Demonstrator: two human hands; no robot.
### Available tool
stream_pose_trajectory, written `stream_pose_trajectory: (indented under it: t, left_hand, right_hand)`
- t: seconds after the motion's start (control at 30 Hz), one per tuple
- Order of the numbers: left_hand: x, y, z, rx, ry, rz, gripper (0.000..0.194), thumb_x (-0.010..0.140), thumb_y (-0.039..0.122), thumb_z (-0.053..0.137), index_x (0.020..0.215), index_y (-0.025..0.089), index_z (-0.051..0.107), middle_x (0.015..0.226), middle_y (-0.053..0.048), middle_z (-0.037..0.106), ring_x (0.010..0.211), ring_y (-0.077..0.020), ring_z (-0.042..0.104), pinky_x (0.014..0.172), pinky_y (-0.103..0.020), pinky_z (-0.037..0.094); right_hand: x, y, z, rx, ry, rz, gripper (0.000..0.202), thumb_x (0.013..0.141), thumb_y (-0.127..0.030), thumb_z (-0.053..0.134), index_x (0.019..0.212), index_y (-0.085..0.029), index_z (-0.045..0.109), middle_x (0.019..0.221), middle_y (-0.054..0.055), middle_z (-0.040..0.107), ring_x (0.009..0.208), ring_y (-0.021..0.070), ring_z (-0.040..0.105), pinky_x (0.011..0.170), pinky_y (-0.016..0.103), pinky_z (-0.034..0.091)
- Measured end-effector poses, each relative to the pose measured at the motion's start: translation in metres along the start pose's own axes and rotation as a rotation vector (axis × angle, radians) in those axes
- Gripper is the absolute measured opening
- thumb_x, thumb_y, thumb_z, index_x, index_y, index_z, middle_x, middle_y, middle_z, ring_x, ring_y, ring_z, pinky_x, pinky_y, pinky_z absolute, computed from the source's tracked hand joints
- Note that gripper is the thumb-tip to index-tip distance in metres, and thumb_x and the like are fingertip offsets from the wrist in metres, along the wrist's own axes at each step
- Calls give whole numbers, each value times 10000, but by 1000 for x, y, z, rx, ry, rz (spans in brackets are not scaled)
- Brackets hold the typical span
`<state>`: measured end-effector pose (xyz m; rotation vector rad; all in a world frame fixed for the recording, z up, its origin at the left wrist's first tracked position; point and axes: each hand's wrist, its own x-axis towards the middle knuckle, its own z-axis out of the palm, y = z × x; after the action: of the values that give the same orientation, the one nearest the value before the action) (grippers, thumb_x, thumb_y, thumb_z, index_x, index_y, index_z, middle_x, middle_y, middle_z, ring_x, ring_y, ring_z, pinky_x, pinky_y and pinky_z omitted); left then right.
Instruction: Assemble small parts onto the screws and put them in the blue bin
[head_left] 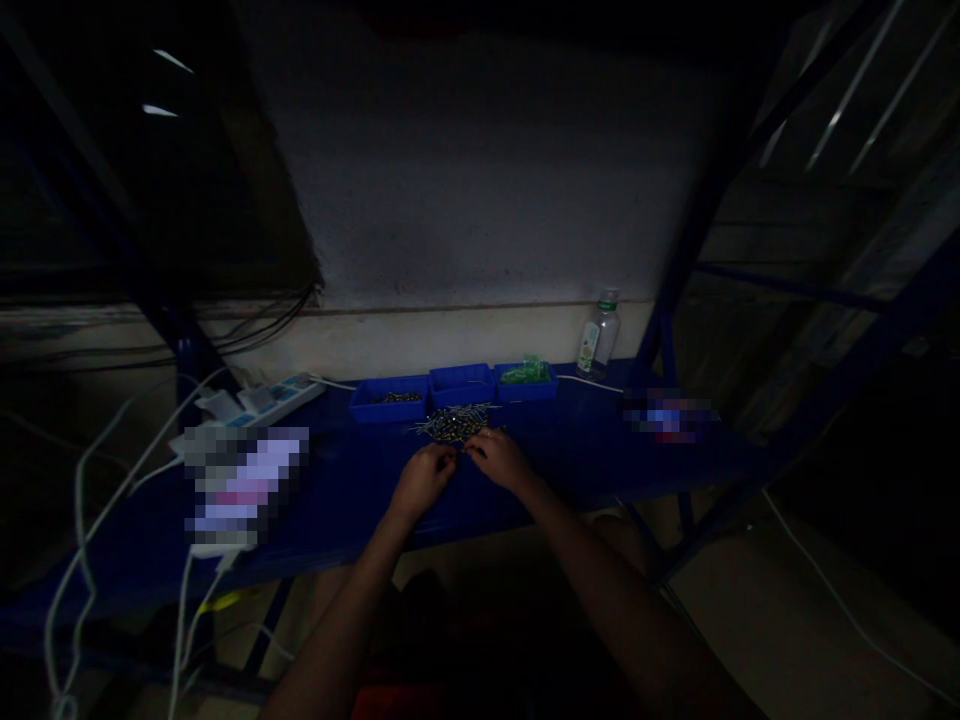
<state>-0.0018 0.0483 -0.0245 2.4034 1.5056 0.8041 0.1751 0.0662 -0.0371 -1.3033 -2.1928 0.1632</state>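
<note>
A loose pile of small, thin metal pieces (pixel 454 424), looking like screws or pins with brass-coloured ends, lies on the blue table (pixel 352 480). Just in front of the pile is my left hand (pixel 426 480), its fingertips pinched together. My right hand (pixel 498 458) is at the pile's near right edge, thumb and fingers also closed in a pinch. The two sets of fingertips almost meet. Whatever they hold is too small and dark to name.
Behind the pile stand three blue trays: the left tray (pixel 367 411) holds small metal parts, the middle tray (pixel 460 388) shows little inside, the right tray (pixel 526 393) holds green pieces. A plastic bottle (pixel 598 340), a power strip (pixel 277 400) and white cables (pixel 81 500) flank them.
</note>
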Motion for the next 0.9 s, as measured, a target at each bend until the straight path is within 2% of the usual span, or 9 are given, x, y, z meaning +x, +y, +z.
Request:
stream_pose_trajectory:
  t: [0.13,0.27,0.43,0.67,0.77,0.9]
  left_hand:
    - [1,-1,1,-3,-10,1,233,797,223,482,948,183,655,899,-62,643,837,-189,595,757,-279,437]
    - [2,-1,1,-6,-22,7,237,795,240,492,956,183,656,904,-65,638,837,-194,592,757,-288,437]
    - [3,-1,0,-27,-33,-13,232,783,300,529,940,198,665,880,-50,641,841,-196,593,740,-279,438]
    - [5,-6,3,-82,-56,-12,267,778,393,550,910,193,667,867,-43,660,814,-186,604,714,-259,437]
    - [5,-6,3,-84,-61,-5,242,763,382,573,890,197,666,861,-36,662,812,-187,604,709,-259,438]
    - [3,-5,2,-82,-15,-18,213,811,320,504,869,176,651,851,-49,654,798,-183,604,724,-268,440]
  right_hand:
    - [-2,-2,-1,11,16,14,168,859,-245,511,980,-216,624,962,35,603,913,135,548,828,233,383]
    - [-4,-4,-4,57,-7,-52,191,834,-249,543,1009,-220,615,978,27,600,916,138,546,825,238,388]
    - [-4,-5,-6,107,-54,-57,144,835,-243,553,950,-212,633,928,17,611,889,128,552,798,232,392]
    - [-2,1,-3,177,-31,-105,114,837,-256,567,865,-190,656,836,3,615,799,106,554,722,198,379]
    - [-2,2,-3,168,-29,-64,158,831,-315,577,825,-180,659,800,3,613,763,104,553,692,194,373]
    - [-4,-3,-6,150,-21,-48,223,869,-346,515,828,-184,662,801,12,617,776,105,556,712,196,370]
